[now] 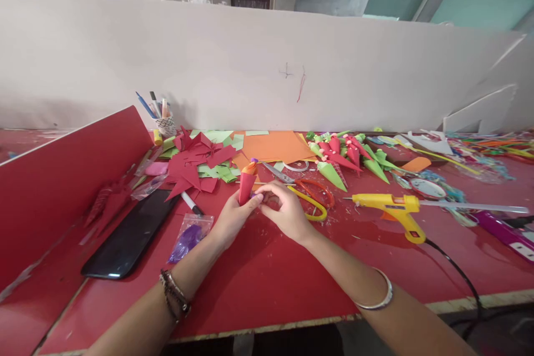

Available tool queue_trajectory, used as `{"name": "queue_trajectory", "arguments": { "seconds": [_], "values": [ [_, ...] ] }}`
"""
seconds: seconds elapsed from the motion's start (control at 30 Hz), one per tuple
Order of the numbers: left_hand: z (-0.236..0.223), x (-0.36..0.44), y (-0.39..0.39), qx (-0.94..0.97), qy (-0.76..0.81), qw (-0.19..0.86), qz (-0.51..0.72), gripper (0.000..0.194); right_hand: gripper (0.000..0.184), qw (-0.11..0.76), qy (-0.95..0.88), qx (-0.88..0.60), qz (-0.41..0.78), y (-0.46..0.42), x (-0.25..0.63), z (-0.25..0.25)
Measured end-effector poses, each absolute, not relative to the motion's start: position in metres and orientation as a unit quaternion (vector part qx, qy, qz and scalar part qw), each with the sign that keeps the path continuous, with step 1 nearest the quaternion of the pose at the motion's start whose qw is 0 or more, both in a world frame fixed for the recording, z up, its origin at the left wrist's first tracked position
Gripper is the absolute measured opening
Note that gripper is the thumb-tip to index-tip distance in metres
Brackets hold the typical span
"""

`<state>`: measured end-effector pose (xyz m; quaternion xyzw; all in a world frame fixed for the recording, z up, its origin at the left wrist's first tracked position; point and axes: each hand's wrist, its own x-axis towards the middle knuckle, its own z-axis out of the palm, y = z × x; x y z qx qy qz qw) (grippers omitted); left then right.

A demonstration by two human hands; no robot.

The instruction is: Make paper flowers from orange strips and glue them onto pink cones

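Upright in my left hand (231, 214) is a small red paper cone (247, 184), its lower part hidden by the fingers. Orange and purple bits (251, 166) poke out of its top. My right hand (287, 212) comes in from the right, thumb and fingertips pinched together close to the cone, with a speck of purple at the tips too small to name. Just beyond the hands lie scissors (277, 173) and orange and yellow loop handles (317, 212).
Red paper pieces (189, 169), a black phone (129, 236) and a bag of purple material (187, 239) lie left. A yellow glue gun (387, 208) with its cord, a purple power strip (507, 236) and several finished-looking cones (334, 175) are right. A white partition (233, 67) stands behind.
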<state>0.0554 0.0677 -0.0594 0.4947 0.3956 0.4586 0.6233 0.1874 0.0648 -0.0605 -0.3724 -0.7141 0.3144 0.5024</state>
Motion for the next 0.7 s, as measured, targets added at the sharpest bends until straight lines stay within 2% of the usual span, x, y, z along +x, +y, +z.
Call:
{"name": "queue_trajectory", "arguments": {
  "seconds": [0.17, 0.43, 0.7],
  "values": [
    [-0.0621, 0.0532, 0.0717, 0.505, 0.416, 0.595, 0.467, 0.028, 0.023, 0.507, -0.689, -0.371, 0.361, 0.0652, 0.1879, -0.0620],
    [-0.0586, 0.0538, 0.0686, 0.510, 0.415, 0.601, 0.453, 0.029, 0.011, 0.504, -0.713, -0.392, 0.291, 0.0632, 0.1899, -0.0554],
    [-0.0581, 0.0567, 0.0685, 0.478, 0.376, 0.654, 0.451, 0.027, 0.012, 0.547, -0.603, -0.401, 0.421, 0.0653, 0.1860, -0.0596]
  ]
}}
